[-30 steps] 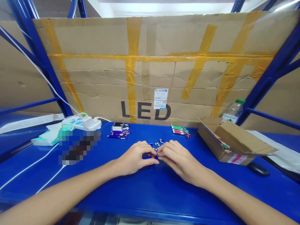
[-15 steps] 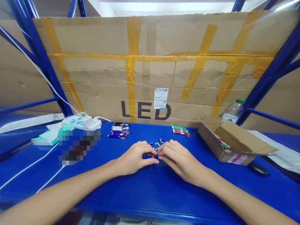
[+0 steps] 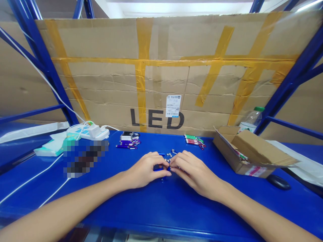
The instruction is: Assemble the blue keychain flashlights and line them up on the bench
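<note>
My left hand [image 3: 145,169] and my right hand [image 3: 191,169] meet at the middle of the blue table [image 3: 161,208], fingers curled and pinched together. Between them sits a small blue cylindrical item [image 3: 161,169], mostly hidden by the fingers; it looks like a mini flashlight. Just behind the fingertips lie several small silver button cells [image 3: 169,154]. A group of purple, black and white mini flashlights [image 3: 128,140] lies at the back left, and a group of red and green ones [image 3: 194,140] at the back right.
An open cardboard box [image 3: 248,153] stands at the right, with a plastic bottle [image 3: 251,119] behind it and a black mouse [image 3: 278,182] in front. A white power strip [image 3: 88,132] with cables and a blurred patch sit at the left. A taped cardboard wall marked LED [image 3: 156,118] closes the back.
</note>
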Demonstrator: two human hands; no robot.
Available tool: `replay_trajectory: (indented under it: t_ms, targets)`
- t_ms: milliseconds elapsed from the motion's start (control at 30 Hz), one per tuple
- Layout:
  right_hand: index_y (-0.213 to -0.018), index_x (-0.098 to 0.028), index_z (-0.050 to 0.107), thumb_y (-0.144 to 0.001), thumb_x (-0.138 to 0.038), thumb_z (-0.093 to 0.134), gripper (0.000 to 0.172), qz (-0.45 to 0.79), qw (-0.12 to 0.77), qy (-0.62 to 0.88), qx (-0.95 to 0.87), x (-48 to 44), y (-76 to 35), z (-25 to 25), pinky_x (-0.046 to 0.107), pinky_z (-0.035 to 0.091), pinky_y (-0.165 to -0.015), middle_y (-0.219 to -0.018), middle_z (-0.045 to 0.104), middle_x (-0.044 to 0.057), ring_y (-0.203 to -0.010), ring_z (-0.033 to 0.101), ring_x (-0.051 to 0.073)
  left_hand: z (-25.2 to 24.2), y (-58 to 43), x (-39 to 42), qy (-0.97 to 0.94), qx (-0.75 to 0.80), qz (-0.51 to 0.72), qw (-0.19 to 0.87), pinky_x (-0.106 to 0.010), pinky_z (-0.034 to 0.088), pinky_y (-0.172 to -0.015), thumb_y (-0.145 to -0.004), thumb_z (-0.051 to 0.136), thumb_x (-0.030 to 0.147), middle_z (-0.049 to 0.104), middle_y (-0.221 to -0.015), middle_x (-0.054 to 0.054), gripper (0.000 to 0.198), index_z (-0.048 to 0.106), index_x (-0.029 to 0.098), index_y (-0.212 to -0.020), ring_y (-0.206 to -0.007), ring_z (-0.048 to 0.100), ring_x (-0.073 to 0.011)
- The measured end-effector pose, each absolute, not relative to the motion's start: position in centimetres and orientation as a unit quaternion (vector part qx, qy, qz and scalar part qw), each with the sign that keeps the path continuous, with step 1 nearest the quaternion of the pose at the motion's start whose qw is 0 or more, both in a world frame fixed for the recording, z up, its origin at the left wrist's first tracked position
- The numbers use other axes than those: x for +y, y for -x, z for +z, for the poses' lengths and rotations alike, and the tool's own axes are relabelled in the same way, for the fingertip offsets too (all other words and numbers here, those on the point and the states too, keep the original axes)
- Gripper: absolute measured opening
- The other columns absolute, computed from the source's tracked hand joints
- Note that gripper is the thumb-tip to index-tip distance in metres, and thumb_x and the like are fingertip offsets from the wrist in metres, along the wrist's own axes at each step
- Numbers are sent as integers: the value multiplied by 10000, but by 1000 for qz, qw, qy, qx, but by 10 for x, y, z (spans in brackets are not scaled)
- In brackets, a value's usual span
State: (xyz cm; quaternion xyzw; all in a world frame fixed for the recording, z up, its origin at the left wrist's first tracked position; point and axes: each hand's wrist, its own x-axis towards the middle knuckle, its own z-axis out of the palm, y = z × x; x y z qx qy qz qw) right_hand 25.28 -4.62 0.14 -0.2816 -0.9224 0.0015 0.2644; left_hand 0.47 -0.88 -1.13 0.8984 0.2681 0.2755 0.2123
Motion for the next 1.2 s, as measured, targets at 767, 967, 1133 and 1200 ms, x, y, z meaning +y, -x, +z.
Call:
replay_trajectory:
  t_ms: [767,967,1133,1200]
  targets:
    - [-1125,-226,612,-1161,-242,434,183,-6,259,282,-924,-46,-253,3,386,477,-879,-1062,706,79,-953,606,229,-11,-5,-9,-898,270,271,215,-323,453,-877,-1007,743,442,776,-963,-27,246,782,201,-1041,-943,663,-203]
    - [-1124,-224,609,-1159,-230,435,178,-4,259,278,-925,-47,-253,3,378,471,-871,-1060,700,78,-955,603,229,-11,-5,-10,-898,269,272,216,-323,456,-882,-1015,731,450,776,-961,-31,259,779,198,-1044,-940,662,-202]
    - [-1129,-221,602,-1162,-229,438,167,4,259,278,-925,-47,-253,3,382,458,-872,-1073,696,77,-953,586,227,-11,-5,-10,-899,270,271,214,-321,456,-886,-1013,734,446,774,-957,-28,252,779,200,-1044,-940,663,-202]
    - [-1130,-219,603,-1161,-228,443,163,4,259,277,-925,-47,-253,3,382,460,-874,-1074,696,76,-957,588,225,-11,-5,-9,-899,269,271,213,-319,455,-886,-1011,740,435,775,-957,-27,242,780,199,-1044,-941,665,-201]
